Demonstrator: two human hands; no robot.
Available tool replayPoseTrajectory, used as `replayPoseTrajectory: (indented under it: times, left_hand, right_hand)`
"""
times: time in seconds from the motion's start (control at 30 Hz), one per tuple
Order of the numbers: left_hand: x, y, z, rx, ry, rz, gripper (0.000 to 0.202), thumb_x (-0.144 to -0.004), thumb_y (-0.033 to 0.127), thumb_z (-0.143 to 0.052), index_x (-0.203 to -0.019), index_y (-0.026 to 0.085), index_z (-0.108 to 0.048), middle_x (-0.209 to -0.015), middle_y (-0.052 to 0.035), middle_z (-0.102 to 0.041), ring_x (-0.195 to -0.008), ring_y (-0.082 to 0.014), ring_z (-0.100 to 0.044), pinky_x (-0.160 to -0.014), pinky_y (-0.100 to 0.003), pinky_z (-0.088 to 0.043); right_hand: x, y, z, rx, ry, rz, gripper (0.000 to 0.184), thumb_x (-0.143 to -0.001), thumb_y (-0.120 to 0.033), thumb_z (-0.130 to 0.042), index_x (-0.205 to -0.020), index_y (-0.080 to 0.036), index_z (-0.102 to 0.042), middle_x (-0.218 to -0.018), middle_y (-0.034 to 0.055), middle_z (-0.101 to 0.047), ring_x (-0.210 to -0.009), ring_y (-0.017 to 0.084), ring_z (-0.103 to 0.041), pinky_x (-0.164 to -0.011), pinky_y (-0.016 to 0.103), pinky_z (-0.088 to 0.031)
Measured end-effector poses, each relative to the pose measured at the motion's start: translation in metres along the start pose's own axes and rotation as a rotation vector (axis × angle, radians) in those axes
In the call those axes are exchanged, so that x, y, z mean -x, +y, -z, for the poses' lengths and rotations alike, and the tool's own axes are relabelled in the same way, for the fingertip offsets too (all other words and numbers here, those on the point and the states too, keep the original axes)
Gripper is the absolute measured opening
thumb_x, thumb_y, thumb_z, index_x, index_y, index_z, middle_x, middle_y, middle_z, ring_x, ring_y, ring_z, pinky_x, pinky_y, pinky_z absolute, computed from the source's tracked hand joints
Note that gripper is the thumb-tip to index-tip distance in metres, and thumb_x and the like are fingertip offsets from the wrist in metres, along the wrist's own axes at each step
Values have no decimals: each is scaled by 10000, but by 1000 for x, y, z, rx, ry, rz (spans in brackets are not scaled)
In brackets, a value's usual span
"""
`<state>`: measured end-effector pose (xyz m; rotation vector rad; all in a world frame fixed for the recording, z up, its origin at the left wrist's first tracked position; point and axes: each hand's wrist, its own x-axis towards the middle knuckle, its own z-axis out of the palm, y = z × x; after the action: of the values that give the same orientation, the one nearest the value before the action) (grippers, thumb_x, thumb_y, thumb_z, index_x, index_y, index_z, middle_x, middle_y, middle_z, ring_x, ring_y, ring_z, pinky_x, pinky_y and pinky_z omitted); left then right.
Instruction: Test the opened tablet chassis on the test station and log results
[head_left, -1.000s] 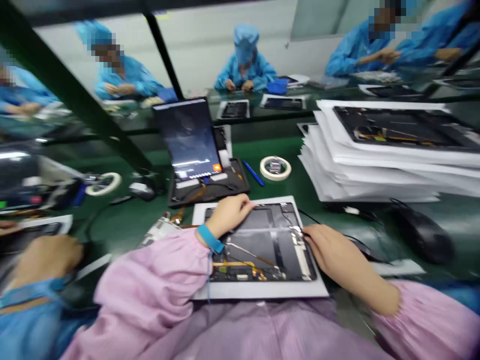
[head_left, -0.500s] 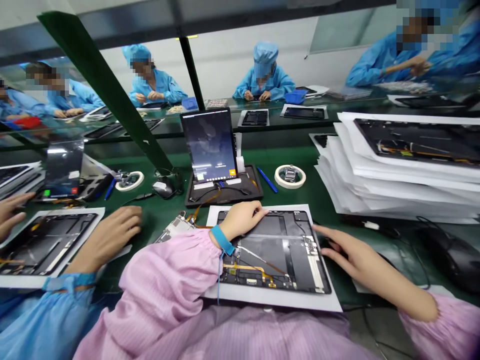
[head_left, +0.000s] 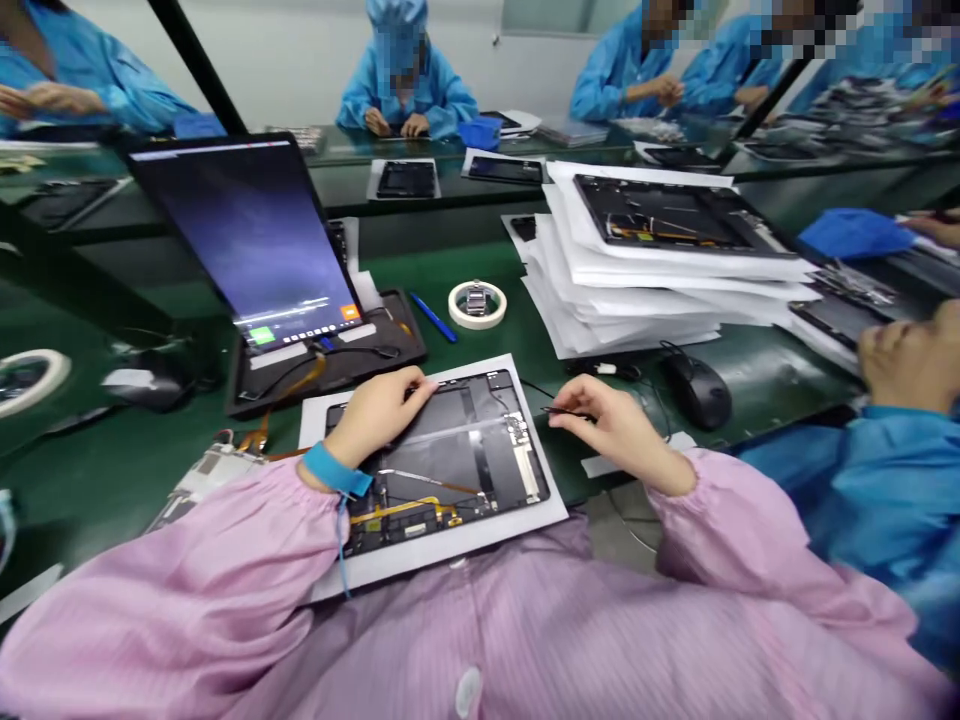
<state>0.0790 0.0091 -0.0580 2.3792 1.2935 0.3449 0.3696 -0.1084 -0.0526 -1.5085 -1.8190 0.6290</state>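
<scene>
An opened tablet housing (head_left: pixel 442 450), black inside with orange flex cables and a white strip, lies on a white sheet (head_left: pixel 536 535) in front of me. My left hand (head_left: pixel 382 415), a blue strap round its wrist, rests over the housing's far left edge, its fingers closed along that edge. Their tips are partly hidden. Just right of the housing, my right hand (head_left: pixel 607 420) is closed in a pinch on a thin black cable (head_left: pixel 566 411), held a little above the table.
A lit tablet screen (head_left: pixel 247 250) leans in a black tray (head_left: pixel 390 360) at left. Behind are a blue pen (head_left: pixel 433 317) and a tape roll (head_left: pixel 478 305). A sheet stack (head_left: pixel 630 310) bears another housing; a mouse (head_left: pixel 697 390) lies right. A co-worker's hand (head_left: pixel 911 355) is at far right.
My view has swung right. My right hand, its fingers apart beside the housing earlier, now pinches the black cable. My left hand stays at the housing's far edge.
</scene>
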Motion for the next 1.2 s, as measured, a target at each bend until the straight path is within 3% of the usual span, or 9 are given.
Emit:
replayPoseTrajectory:
  times: [0.13, 0.33, 0.57, 0.83, 1.07, 1.2]
  left_hand:
    - [1, -1, -1, 1, -12, 4, 384, -924, 496, -366, -807, 201, -580, -803, -33, -668, -723, -198, -598, -606, -267, -345]
    - [0, -1, -2, -1, -8, 19, 375, -922, 498, -371, -801, 206, -574, -786, -26, -660, -719, -201, -594, -596, -268, -330]
    - [0, -1, -3, 10, 0, 21, 361, -921, 492, -388, -810, 207, -580, -793, -19, -664, -725, -198, -596, -601, -269, -332]
    - [-2, -1, -2, 15, 39, 21, 343, -916, 456, -436, -802, 196, -629, -775, -27, -680, -711, -195, -605, -607, -271, -356]
    - [-5, 4, -2, 157, 177, -30, 236, -870, 380, -562, -778, 181, -649, -795, -32, -680, -753, -173, -615, -675, -263, -441]
    - [-4, -18, 41, 285, 483, -69, 181, -861, 340, -570, -882, 180, -652, -960, -52, -681, -923, -171, -615, -827, -271, -475]
  right_hand:
    - [10, 2, -8, 334, 60, 194, 156, -941, -278, -510, -940, -194, -643, -891, 48, -691, -812, 169, -631, -767, 317, -518]
    - [3, 3, -6, 447, -14, 391, 176, -943, -261, -518, -945, -169, -668, -808, 58, -659, -825, 192, -542, -760, 344, -468]
    - [-2, 3, -9, 431, -8, 406, 146, -931, -258, -545, -948, -180, -667, -833, 51, -668, -859, 193, -522, -798, 352, -415]
    - [-2, 8, -16, 318, -26, 332, 137, -927, -267, -544, -946, -190, -655, -844, 44, -672, -858, 195, -544, -805, 354, -446]
    - [-8, 19, -14, 213, -3, 253, 235, -912, -417, -531, -897, -225, -664, -844, 47, -666, -787, 193, -615, -704, 315, -493]
    - [-11, 29, -16, 222, -52, 206, 286, -888, -490, -538, -912, -239, -672, -864, 43, -671, -792, 197, -635, -715, 320, -504]
